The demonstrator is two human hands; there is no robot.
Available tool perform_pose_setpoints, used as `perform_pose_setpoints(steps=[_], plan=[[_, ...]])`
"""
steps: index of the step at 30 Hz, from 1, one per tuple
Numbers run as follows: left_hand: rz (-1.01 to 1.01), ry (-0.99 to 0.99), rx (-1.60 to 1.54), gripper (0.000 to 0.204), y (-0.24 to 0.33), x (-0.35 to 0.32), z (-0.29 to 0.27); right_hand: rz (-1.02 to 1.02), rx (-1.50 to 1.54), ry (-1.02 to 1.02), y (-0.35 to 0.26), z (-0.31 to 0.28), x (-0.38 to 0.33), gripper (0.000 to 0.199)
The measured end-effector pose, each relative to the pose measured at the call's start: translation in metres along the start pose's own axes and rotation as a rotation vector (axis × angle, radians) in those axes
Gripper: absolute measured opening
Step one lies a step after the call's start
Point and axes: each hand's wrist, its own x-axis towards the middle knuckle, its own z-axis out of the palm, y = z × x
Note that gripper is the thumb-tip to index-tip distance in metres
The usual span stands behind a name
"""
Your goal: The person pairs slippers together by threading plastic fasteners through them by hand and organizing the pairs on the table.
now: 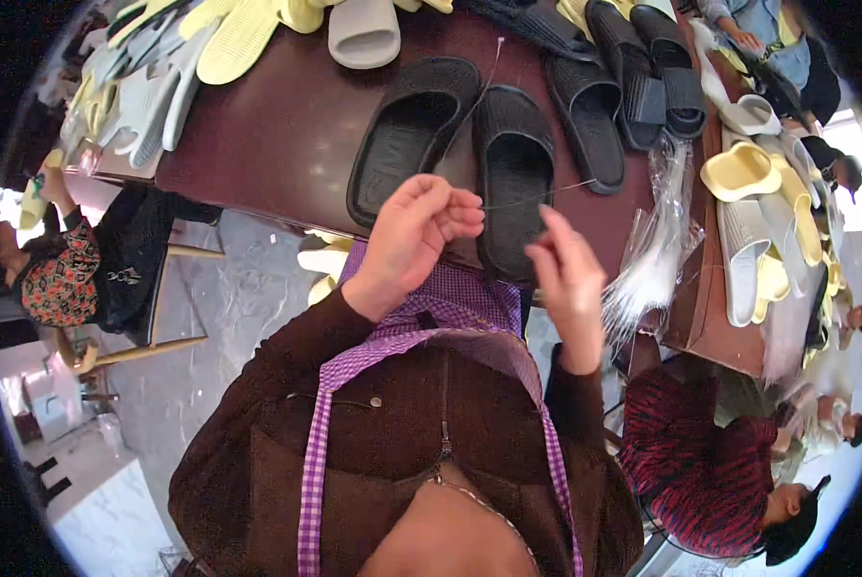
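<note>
A pair of black slide slippers lies in front of me on the dark red table: the left slipper (392, 183) and the right slipper (514, 183), side by side. Over the pair, my left hand (417, 231) has its fingertips pinched on a thin clear plastic strand (518, 203). That strand runs rightward past the fingertips of my right hand (570, 274). Motion smears the right hand, and whether its fingers grip the strand cannot be made out. Another thin strand (484, 91) with a small white end trails across the pair.
A bundle of clear strands (652, 260) hangs at the table's right edge, beside more black slippers (590, 120). Yellow slippers (243, 43) and grey ones (364, 34) lie at the back; another heap (744, 255) is at the right. People (700, 462) sit nearby on both sides.
</note>
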Motion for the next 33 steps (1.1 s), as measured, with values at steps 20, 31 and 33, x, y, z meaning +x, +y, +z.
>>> perform_pose_setpoints(steps=[20,31,33], plan=[[-0.237,0.157,-0.230,0.010,0.009,-0.070,-0.049,-0.278,-0.038,-0.284,-0.023,0.043,0.001,0.009],[-0.161,0.327,-0.347,0.014,0.005,0.051,-0.014,-0.344,-0.349,-0.387,0.029,0.037,0.099,0.015],[-0.136,0.340,-0.350,0.015,0.004,0.071,-0.012,-0.383,-0.292,-0.343,0.036,0.033,0.103,0.016]])
